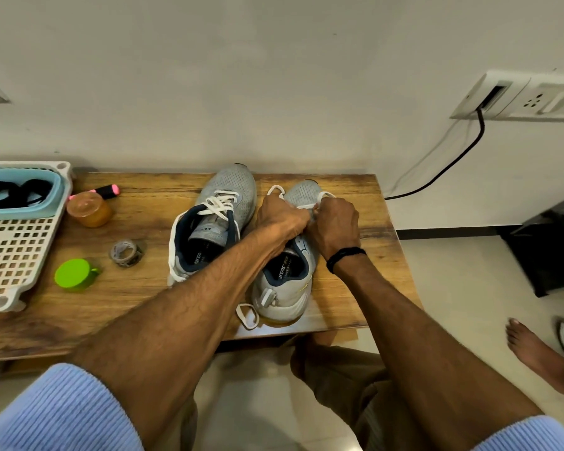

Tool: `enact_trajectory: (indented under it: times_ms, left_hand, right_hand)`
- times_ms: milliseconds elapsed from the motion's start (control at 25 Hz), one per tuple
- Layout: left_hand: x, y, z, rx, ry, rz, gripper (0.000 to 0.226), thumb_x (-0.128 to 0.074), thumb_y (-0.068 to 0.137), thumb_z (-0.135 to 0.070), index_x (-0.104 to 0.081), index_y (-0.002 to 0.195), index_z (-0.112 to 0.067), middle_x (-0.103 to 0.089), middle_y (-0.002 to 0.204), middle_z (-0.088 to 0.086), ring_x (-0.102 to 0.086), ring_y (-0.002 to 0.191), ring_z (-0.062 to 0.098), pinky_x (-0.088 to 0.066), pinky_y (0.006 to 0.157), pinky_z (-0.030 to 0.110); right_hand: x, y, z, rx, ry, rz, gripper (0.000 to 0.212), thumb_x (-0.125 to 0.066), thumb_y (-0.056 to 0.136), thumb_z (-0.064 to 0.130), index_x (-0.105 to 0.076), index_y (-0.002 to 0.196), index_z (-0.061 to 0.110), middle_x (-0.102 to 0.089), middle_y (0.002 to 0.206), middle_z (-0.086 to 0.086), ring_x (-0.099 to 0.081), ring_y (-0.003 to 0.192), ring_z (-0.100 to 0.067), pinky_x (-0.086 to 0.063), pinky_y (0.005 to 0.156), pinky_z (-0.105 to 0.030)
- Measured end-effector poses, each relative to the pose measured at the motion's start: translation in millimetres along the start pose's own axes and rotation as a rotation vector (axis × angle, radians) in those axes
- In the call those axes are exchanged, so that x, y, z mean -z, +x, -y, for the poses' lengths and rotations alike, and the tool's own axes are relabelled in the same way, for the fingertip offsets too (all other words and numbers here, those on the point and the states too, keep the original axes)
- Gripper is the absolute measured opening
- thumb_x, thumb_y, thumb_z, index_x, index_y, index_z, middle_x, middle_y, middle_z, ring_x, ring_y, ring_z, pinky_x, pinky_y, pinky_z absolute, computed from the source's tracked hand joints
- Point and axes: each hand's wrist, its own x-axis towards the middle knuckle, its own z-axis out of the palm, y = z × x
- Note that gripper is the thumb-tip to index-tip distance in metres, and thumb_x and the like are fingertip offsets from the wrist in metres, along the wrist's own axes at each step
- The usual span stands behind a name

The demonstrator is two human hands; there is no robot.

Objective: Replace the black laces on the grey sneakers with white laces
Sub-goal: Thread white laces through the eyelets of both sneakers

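Gripping white lace point(275, 189) in left hand point(282, 216) and right hand point(334, 224), midway along sneaker point(284, 296) lying toe-away, equally near both.

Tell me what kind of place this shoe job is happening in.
Probably a room in a home: a low wooden table against a plain wall, a household socket panel with a cable plugged in, and a pale hard floor.

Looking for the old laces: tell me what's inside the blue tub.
Coiled black laces lie in the blue tub. Its near wall hides the bottom, so anything lower cannot be seen.
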Motion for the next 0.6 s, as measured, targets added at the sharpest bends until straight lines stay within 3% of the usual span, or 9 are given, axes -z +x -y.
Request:
enact_trajectory:
  times_ms: [120, 160, 240, 320, 440, 520, 600]
  left_hand:
    - [-1.8, -2.1, -1.3, 0.020, -0.035, -0.065, 0.018, -0.070, 0.086, -0.013, -0.061, 0.100, -0.006, -0.061, 0.083, 0.004, -0.064, 0.082, 0.021, -0.061, 0.075, 0.033]
    - [-2.1, -2.1, -1.7, 0.030, -0.048, -0.065, 0.017, -0.072, 0.086, -0.013, -0.060, 0.097, -0.007, -0.063, 0.084, 0.005, -0.066, 0.084, 0.022, -0.061, 0.079, 0.034]
    - [-1.7, 0.2, -1.4, 0.043, -0.066, -0.014, 0.038, -0.079, 0.080, -0.012, -0.064, 0.114, -0.005, -0.071, 0.092, 0.007, -0.071, 0.085, 0.020, -0.061, 0.074, 0.030]
    - [2.5, 1.4, -2.7, 0.044, -0.079, 0.072, 0.058, -0.080, 0.076, -0.006, -0.061, 0.130, -0.006, -0.075, 0.091, 0.003, -0.072, 0.076, 0.013, -0.061, 0.063, 0.025]
    - [10.9, 2.6, -7.3, 0.066, -0.064, 0.132, 0.041, -0.067, 0.082, -0.001, -0.067, 0.123, -0.006, -0.075, 0.080, 0.000, -0.068, 0.061, 0.009, -0.059, 0.059, 0.026]
    - [14.4, -0.6, -8.9, 0.054, -0.048, 0.162, 0.031, -0.063, 0.086, 0.002, -0.069, 0.115, -0.004, -0.074, 0.071, 0.000, -0.062, 0.049, 0.007, -0.055, 0.055, 0.024]
    - [13.8, 0.2, -6.5, -0.018, 0.005, 0.130, 0.022, -0.069, 0.083, 0.000, -0.074, 0.104, -0.004, -0.076, 0.079, 0.007, -0.069, 0.060, 0.013, -0.060, 0.066, 0.030]
  right_hand:
    - [-0.9, 2.2, -1.2, -0.043, 0.005, 0.026, 0.013, -0.057, 0.085, 0.015, -0.056, 0.074, 0.007, -0.069, 0.089, -0.021, -0.063, 0.086, -0.039, -0.034, 0.062, -0.032]
    - [-0.9, 2.9, -2.5, -0.084, 0.033, 0.039, 0.016, -0.058, 0.085, 0.016, -0.059, 0.073, 0.006, -0.069, 0.087, -0.021, -0.063, 0.084, -0.037, -0.032, 0.062, -0.030]
    - [0.8, 4.0, -9.5, -0.187, 0.178, 0.058, 0.020, -0.063, 0.085, 0.017, -0.070, 0.078, 0.000, -0.070, 0.085, -0.019, -0.064, 0.084, -0.033, -0.035, 0.062, -0.028]
    - [2.8, 4.0, -20.1, -0.295, 0.416, 0.117, 0.014, -0.068, 0.083, 0.016, -0.076, 0.085, 0.005, -0.073, 0.084, -0.012, -0.067, 0.086, -0.027, -0.050, 0.068, -0.030]
    - [8.1, 1.7, -27.1, -0.483, 0.726, 0.172, 0.005, -0.071, 0.074, 0.013, -0.075, 0.072, 0.016, -0.072, 0.074, -0.004, -0.071, 0.083, -0.028, -0.061, 0.077, -0.044]
    - [12.9, 1.3, -22.1, -0.506, 0.705, 0.143, 0.012, -0.073, 0.075, 0.018, -0.070, 0.063, 0.017, -0.073, 0.075, -0.006, -0.071, 0.083, -0.028, -0.060, 0.078, -0.048]
    - [19.2, -1.0, -15.6, -0.461, 0.564, 0.107, 0.024, -0.072, 0.081, 0.020, -0.064, 0.058, 0.020, -0.074, 0.079, -0.007, -0.070, 0.085, -0.026, -0.059, 0.080, -0.045]
